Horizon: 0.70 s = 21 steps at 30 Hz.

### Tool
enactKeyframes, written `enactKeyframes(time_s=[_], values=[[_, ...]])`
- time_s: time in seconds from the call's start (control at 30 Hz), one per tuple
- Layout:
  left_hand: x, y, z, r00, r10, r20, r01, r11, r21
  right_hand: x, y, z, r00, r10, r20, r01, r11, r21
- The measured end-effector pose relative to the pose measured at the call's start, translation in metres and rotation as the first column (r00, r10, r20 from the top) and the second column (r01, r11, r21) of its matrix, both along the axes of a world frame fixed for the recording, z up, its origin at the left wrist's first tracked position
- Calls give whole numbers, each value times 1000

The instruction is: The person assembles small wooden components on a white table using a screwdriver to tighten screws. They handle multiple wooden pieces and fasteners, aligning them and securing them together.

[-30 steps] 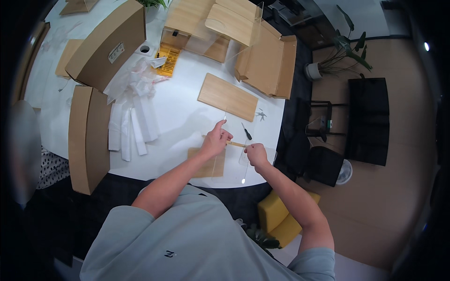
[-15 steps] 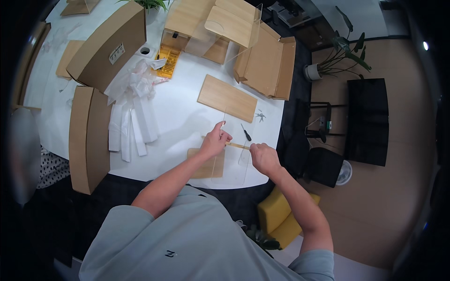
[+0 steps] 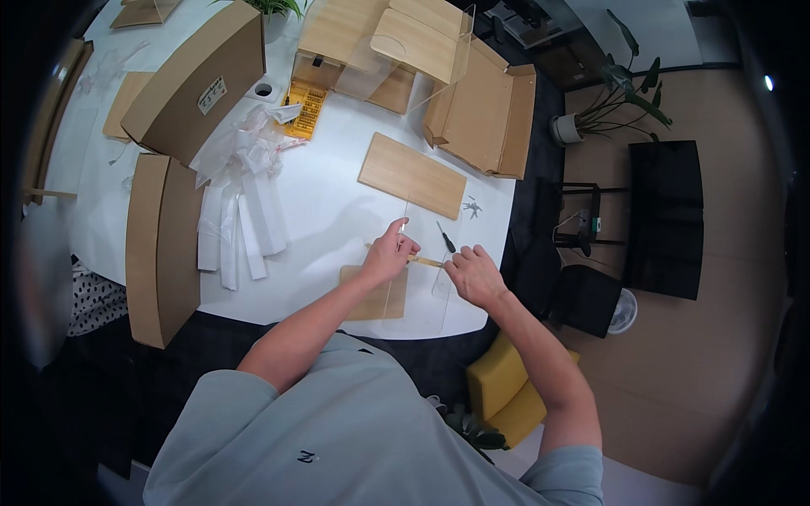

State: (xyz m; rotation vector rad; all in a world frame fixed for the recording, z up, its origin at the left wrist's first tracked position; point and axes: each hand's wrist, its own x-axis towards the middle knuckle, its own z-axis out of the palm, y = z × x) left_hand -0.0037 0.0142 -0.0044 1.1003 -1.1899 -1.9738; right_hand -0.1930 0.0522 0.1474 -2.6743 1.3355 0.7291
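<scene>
My left hand [image 3: 391,254] is closed round a thin wooden board seen edge-on [image 3: 425,261], its fingertips also against the clear plastic panel [image 3: 418,316]. My right hand [image 3: 475,277] is bent in with its fingertips pinched at the right end of that board; what they pinch is hidden. Just beyond the hands a small dark-handled screwdriver [image 3: 447,243] lies on the white table [image 3: 321,198], with several screws [image 3: 472,207] past it. A light wooden board [image 3: 412,175] lies farther off, and another wooden board [image 3: 363,305] sits beneath my left forearm.
Plastic wrap [image 3: 253,139] and white foam strips [image 3: 253,228] lie to the left beside tall cardboard boxes [image 3: 156,253]. An orange bit case [image 3: 305,114], a wood-and-clear-plastic unit [image 3: 346,38] and an opened carton [image 3: 477,110] stand at the back. A yellow chair [image 3: 506,388] is at lower right.
My right hand has turned at the wrist and shifted slightly left along the board's end, its knuckles raised more. My left hand keeps its hold in about the same place.
</scene>
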Motion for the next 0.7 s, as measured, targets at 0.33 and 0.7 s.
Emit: enactKeyframes(time_s=[0.33, 0.7], values=[[3, -4, 6, 999, -40, 22, 40, 999, -13, 9, -7, -12, 953, -274, -129, 294, 941, 169], [-2, -5, -4, 999, -38, 17, 38, 999, -6, 17, 5, -33, 448, -889, 93, 862, 457, 220]])
